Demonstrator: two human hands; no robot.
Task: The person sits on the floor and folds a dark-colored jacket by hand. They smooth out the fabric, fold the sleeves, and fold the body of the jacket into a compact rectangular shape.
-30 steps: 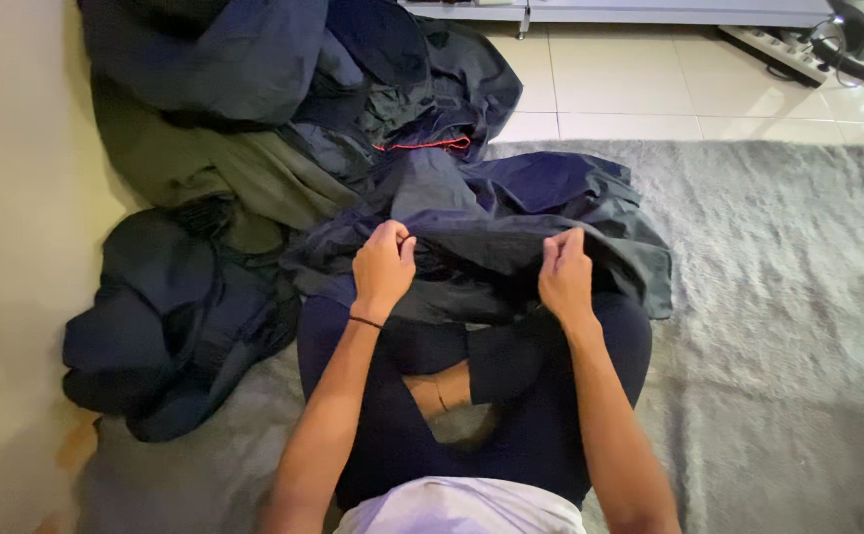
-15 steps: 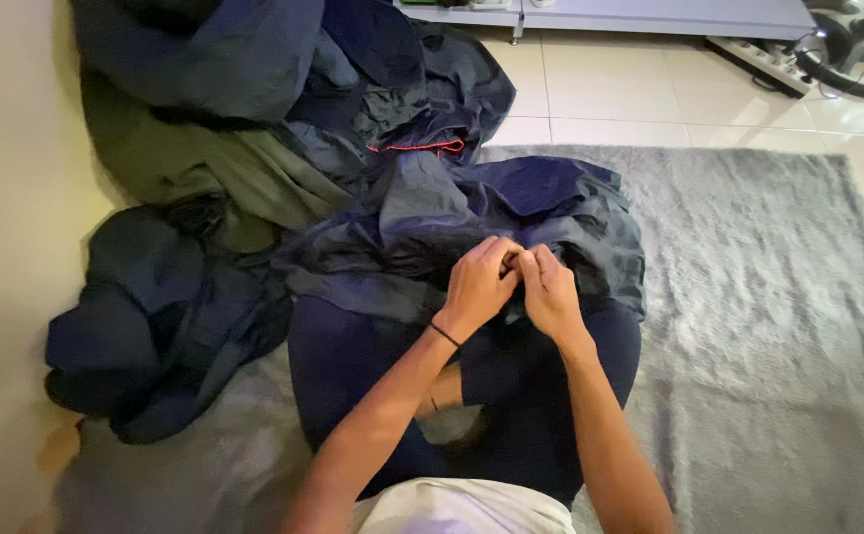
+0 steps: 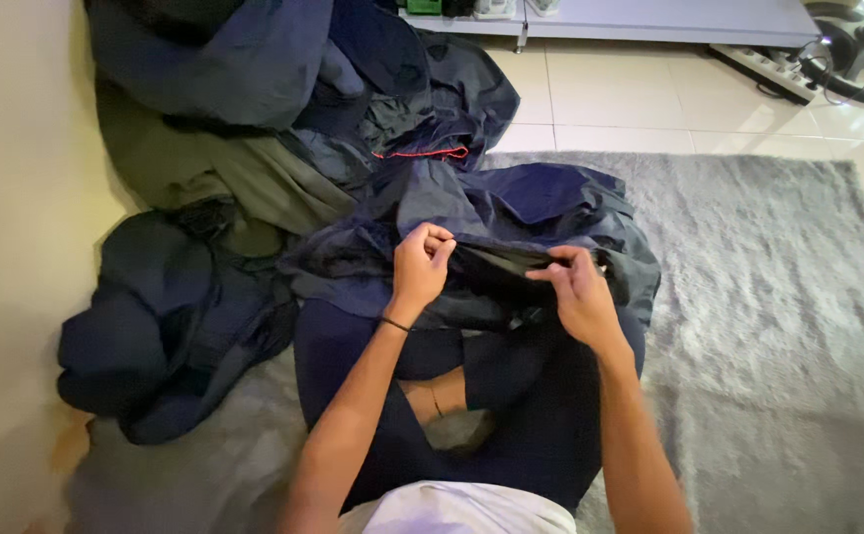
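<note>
Grey shag rug [image 3: 768,326] on pale tiled floor [image 3: 649,99], cream wall [image 3: 16,198] left.

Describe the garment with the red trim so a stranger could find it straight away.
Start at the grey shag rug and go to its far left corner, where a heap of dark clothes lies against the cream wall. The garment with the red trim lies at the heap's right side, on the pale tiles. Only it shows a thin red line along its edge.

A shaggy grey rug [image 3: 768,326] covers pale floor tiles [image 3: 639,99] — on it a heap of dark garments [image 3: 283,148], a navy bundle [image 3: 155,326] — and the seated person.
</note>
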